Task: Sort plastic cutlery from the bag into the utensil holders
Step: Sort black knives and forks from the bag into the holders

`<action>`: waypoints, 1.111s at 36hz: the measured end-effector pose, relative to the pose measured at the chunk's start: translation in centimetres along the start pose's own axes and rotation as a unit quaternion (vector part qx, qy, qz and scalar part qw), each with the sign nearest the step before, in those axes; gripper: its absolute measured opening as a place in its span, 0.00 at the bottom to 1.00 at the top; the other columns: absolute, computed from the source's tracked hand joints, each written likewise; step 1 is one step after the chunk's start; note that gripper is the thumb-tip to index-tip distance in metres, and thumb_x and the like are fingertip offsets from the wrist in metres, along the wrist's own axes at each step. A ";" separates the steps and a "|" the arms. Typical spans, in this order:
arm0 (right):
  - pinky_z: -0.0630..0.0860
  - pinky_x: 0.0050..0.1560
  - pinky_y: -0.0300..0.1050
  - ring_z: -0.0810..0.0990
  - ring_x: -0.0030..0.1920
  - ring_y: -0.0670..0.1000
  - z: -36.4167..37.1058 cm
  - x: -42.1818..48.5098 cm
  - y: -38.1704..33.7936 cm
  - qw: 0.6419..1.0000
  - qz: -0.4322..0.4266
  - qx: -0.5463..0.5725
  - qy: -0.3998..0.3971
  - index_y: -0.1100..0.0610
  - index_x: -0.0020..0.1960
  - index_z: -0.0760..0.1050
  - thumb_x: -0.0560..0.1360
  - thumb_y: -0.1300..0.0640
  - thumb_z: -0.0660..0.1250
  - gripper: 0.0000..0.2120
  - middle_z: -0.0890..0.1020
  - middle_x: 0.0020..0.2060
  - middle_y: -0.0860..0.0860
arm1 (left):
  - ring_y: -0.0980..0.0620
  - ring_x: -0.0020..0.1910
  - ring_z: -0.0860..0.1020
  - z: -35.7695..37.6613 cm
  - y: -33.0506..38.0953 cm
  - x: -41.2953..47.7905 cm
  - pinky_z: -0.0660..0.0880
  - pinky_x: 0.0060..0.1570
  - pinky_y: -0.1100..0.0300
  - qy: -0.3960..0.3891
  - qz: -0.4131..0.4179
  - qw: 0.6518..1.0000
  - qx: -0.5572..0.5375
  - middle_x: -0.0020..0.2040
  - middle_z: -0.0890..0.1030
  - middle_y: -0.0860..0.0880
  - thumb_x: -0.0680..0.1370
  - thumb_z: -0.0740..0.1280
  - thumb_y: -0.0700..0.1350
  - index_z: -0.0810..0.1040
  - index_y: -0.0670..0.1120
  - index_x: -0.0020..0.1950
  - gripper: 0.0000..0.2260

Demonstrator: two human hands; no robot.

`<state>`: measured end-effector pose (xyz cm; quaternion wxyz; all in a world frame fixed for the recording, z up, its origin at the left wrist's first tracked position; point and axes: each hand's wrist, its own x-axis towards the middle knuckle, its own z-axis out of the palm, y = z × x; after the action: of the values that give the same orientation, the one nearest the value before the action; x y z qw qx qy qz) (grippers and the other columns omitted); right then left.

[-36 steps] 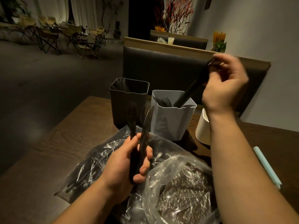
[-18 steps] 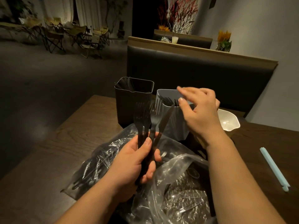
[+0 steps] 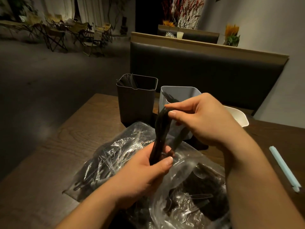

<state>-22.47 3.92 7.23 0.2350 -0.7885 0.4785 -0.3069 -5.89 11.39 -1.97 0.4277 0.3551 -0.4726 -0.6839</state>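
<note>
Both hands grip black cutlery (image 3: 160, 129): left hand (image 3: 145, 176) curled below, right hand (image 3: 203, 119) pinching above.

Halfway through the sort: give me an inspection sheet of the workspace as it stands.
Surface: dark wooden table, grain visible.
Job's things: clear bag of cutlery lying open; black holder and grey holder upright side by side, each with pieces inside; white holder partly hidden behind the right arm.
Clutter: pale blue stick lying at the right.
Grippers: left hand grips a bundle of black cutlery by its lower end; right hand pinches its top.
Cables: nothing seen.
Surroundings: dark padded bench behind the table; folding chairs far left.
</note>
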 end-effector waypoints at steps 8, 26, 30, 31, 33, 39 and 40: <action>0.82 0.51 0.41 0.85 0.47 0.42 0.6 0.0 0.2 0.995 -0.024 0.090 -0.034 0.47 0.59 0.81 0.77 0.62 0.70 0.14 0.86 0.47 0.45 | 0.57 0.21 0.66 -0.2 0.4 -0.2 0.63 0.21 0.66 -0.018 -0.003 0.999 0.035 0.30 0.71 0.50 0.78 0.70 0.43 0.74 0.45 0.52 0.07; 0.79 0.42 0.33 0.86 0.43 0.43 2.3 0.2 0.2 0.972 -0.048 0.226 0.032 0.53 0.56 0.83 0.77 0.71 0.66 0.17 0.87 0.43 0.47 | 0.54 0.17 0.62 0.2 0.0 0.3 0.58 0.18 0.68 0.066 0.004 0.995 -0.076 0.30 0.71 0.44 0.78 0.58 0.61 0.75 0.43 0.53 0.21; 0.80 0.42 0.36 0.86 0.43 0.45 1.9 0.2 0.4 0.975 -0.042 0.219 0.014 0.54 0.56 0.84 0.76 0.72 0.68 0.17 0.87 0.43 0.49 | 0.54 0.18 0.62 0.0 -0.1 0.3 0.56 0.20 0.65 0.053 -0.002 0.997 -0.064 0.31 0.71 0.44 0.79 0.58 0.60 0.77 0.45 0.52 0.19; 0.81 0.41 0.37 0.86 0.42 0.46 1.7 0.2 0.5 0.975 -0.039 0.219 0.003 0.54 0.55 0.84 0.75 0.71 0.69 0.16 0.87 0.42 0.48 | 0.54 0.19 0.63 0.0 -0.1 0.3 0.57 0.20 0.65 0.048 -0.006 0.997 -0.060 0.31 0.71 0.44 0.79 0.58 0.60 0.76 0.45 0.52 0.19; 0.81 0.42 0.37 0.86 0.42 0.45 1.4 0.3 0.8 0.977 -0.038 0.210 -0.004 0.54 0.54 0.84 0.74 0.70 0.71 0.14 0.87 0.40 0.47 | 0.54 0.20 0.63 0.0 0.0 0.2 0.58 0.19 0.66 0.039 -0.016 0.997 -0.057 0.31 0.71 0.45 0.79 0.58 0.60 0.76 0.44 0.53 0.20; 0.79 0.41 0.35 0.86 0.44 0.46 0.9 0.9 1.1 0.974 -0.060 0.199 0.091 0.55 0.50 0.84 0.75 0.69 0.70 0.12 0.87 0.42 0.48 | 0.55 0.21 0.63 -0.1 0.0 0.4 0.61 0.19 0.65 0.018 0.012 1.000 0.014 0.30 0.69 0.48 0.79 0.64 0.54 0.77 0.45 0.49 0.12; 0.79 0.40 0.35 0.86 0.44 0.47 0.6 1.1 1.2 0.968 -0.058 0.210 0.121 0.54 0.50 0.83 0.75 0.69 0.70 0.11 0.87 0.43 0.49 | 0.56 0.21 0.64 -0.2 0.0 0.4 0.61 0.19 0.65 0.026 0.015 0.999 0.027 0.30 0.69 0.48 0.79 0.65 0.51 0.76 0.44 0.50 0.10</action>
<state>-22.33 2.47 6.29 0.3174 -0.7046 0.3815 -0.5072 -5.88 10.98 -2.08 0.4402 0.3775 -0.4845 -0.6550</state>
